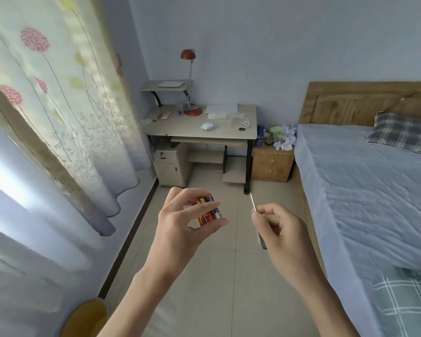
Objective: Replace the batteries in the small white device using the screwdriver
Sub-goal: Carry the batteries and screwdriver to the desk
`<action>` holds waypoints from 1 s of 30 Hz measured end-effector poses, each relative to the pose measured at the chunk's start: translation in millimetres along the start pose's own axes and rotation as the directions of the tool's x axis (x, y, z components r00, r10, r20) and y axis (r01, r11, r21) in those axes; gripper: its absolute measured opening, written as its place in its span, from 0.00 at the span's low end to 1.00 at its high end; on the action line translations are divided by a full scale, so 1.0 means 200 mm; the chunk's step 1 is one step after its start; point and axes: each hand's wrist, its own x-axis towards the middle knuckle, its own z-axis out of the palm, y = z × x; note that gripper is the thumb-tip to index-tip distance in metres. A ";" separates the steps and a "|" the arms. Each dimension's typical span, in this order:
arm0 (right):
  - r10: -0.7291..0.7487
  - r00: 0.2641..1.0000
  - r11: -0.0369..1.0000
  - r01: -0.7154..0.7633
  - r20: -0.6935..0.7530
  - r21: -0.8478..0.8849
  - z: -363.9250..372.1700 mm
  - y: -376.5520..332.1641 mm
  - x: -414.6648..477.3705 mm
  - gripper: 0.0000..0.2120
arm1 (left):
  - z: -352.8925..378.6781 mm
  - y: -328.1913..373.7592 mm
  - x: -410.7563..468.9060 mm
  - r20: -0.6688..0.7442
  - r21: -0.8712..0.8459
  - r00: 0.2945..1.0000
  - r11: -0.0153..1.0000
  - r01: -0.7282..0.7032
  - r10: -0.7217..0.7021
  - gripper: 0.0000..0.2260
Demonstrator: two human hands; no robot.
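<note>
Both arms reach out over the tiled floor (216, 276), close in front of the person. Their left hand (180, 222) is raised with thumb and fingers curled round a small bunch of batteries (208, 210), orange ones and a blue one side by side; I cannot tell the exact count. Just to the right of it, and apart from it, the right hand (284, 229) pinches a thin screwdriver (253, 203). Its metal shaft points up and away, and the dark end of the handle shows below the fingers.

Well beyond the hands, the small white device (208, 126) lies on the pale desk (185, 132) against the far wall, near the front edge. A black ring (241, 129) sits to its right, with sheets of paper (221, 108) behind. A red lamp (188, 55) stands at the back of the desk, its shade above a raised shelf (165, 87).

Right of the desk is a wooden nightstand (272, 164) with crumpled tissues (286, 138) on top. A bed (362, 190) with a blue sheet, a checked pillow (404, 132) and a wooden headboard (365, 103) fills the right side. Flowered curtains (58, 105) hang along the left, and a round yellow thing (88, 317) shows at the bottom edge.
</note>
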 end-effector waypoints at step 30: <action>0.042 0.996 0.999 -0.044 -0.080 -0.025 0.79 0.52 2.50 0.05 | 0.52 -1.73 2.14 0.080 -0.050 0.995 0.997 -0.058 0.062 0.17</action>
